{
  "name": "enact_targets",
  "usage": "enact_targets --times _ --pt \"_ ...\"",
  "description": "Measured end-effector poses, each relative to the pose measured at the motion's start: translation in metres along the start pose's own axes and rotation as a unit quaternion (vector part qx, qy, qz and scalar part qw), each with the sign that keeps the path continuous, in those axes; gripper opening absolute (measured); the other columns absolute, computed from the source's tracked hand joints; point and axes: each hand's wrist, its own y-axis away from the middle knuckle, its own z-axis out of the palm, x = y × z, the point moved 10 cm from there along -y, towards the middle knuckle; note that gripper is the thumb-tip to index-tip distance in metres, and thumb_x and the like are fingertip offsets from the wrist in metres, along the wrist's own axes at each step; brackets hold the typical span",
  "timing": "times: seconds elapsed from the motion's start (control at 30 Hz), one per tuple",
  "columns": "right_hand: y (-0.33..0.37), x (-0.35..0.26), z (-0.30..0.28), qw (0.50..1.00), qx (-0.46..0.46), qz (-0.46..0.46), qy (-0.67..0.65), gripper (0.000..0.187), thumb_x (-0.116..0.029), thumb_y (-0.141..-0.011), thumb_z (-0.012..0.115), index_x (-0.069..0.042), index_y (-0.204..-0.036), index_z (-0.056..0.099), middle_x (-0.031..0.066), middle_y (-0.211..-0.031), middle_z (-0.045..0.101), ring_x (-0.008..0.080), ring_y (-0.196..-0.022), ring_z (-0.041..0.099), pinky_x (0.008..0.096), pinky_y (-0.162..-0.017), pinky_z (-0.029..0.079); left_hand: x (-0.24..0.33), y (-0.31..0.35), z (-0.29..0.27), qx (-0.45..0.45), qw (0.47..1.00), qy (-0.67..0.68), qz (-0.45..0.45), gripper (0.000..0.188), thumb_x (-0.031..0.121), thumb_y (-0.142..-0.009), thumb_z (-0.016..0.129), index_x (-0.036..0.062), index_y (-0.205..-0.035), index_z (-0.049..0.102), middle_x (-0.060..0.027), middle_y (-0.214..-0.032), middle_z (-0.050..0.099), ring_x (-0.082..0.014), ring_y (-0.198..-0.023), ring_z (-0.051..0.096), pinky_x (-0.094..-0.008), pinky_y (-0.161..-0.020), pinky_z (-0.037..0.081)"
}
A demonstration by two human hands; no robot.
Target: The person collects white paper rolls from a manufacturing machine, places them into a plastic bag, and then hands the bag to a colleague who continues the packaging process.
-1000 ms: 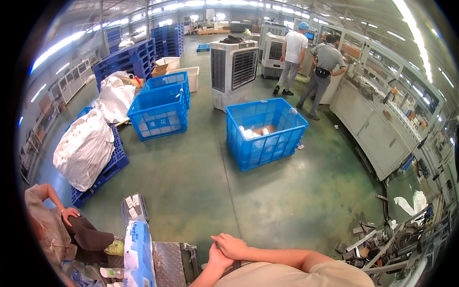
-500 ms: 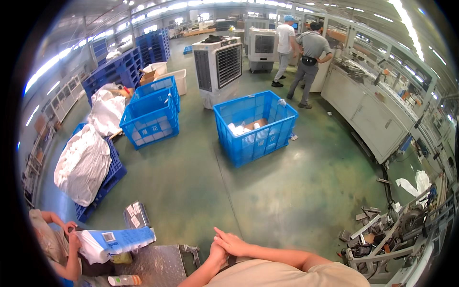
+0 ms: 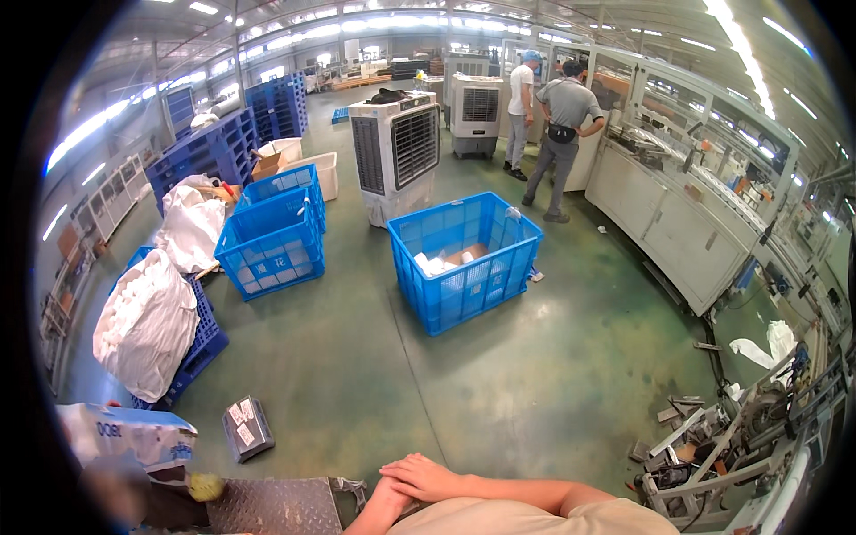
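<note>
Resting my hands at six o'clock, I am laying the right hand (image 3: 426,477) over the left hand (image 3: 385,501), both loose and grasping nothing. Nearest them, the grey diamond-plate metal platform (image 3: 272,506) is lying just toward seven o'clock, and a small dark scale-like block with white labels (image 3: 246,428) is sitting on the green floor (image 3: 499,392) beyond it. I judge this a pause between handling steps; any reach calls for unfolding my hands first. The blue plastic crate (image 3: 464,259) is standing at twelve o'clock, well apart.
</note>
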Motion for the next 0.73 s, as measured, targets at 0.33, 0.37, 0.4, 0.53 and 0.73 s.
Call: enact_targets --times 0.33,0.37,0.4,0.53,0.73 --pt "0.004 0.063 -0.005 0.987 0.064 0.142 0.044 0.026 -0.031 -0.088 0.048 -0.006 -0.088 0.057 0.0088 -0.092 0.060 0.0246 -0.084 0.058 0.0336 -0.070 0.044 -0.016 -0.002 0.049 -0.157 0.958 0.197 -0.136 0.051 0.042 -0.093 0.028 0.0017 -0.124 0.036 -0.0172 -0.126 0.043 -0.0289 -0.115 0.042 -0.0452 -0.099 0.032" --pt "0.017 0.095 0.000 0.970 0.084 0.228 -0.020 0.030 -0.033 -0.088 0.049 -0.005 -0.086 0.058 0.0107 -0.086 0.060 0.0257 -0.079 0.058 0.0336 -0.067 0.045 -0.018 0.003 0.060 -0.170 0.965 0.135 -0.151 0.049 0.041 -0.093 0.030 0.0021 -0.123 0.037 -0.0166 -0.124 0.045 -0.0298 -0.113 0.044 -0.0467 -0.097 0.034" --pt "0.037 0.126 0.007 0.941 0.104 0.313 -0.082 0.033 -0.034 -0.087 0.049 -0.003 -0.084 0.058 0.0125 -0.080 0.060 0.0267 -0.074 0.058 0.0337 -0.063 0.045 -0.022 -0.001 0.048 -0.077 0.977 0.099 -0.172 0.051 0.041 -0.093 0.030 0.0016 -0.125 0.034 -0.0174 -0.126 0.043 -0.0307 -0.115 0.043 -0.0464 -0.096 0.034" --pt "0.143 0.219 0.016 0.814 0.151 0.533 -0.173 0.047 -0.043 -0.087 0.048 -0.001 -0.068 0.060 0.0148 -0.061 0.059 0.0266 -0.054 0.057 0.0371 -0.057 0.046 0.010 0.008 -0.001 0.050 0.981 -0.159 -0.095 0.062 0.044 -0.092 0.033 0.0009 -0.134 0.020 -0.0190 -0.136 0.030 -0.0344 -0.124 0.033 -0.0468 -0.100 0.030" --pt "0.327 0.254 0.004 0.776 0.138 0.615 0.020 0.052 -0.046 -0.086 0.045 -0.002 -0.065 0.063 0.0129 -0.057 0.059 0.0277 -0.056 0.059 0.0400 -0.060 0.046 0.075 0.064 -0.169 0.153 0.829 -0.523 -0.125 0.080 0.056 -0.081 0.050 0.0195 -0.141 0.011 -0.0119 -0.143 0.022 -0.0335 -0.124 0.036 -0.0555 -0.098 0.027"
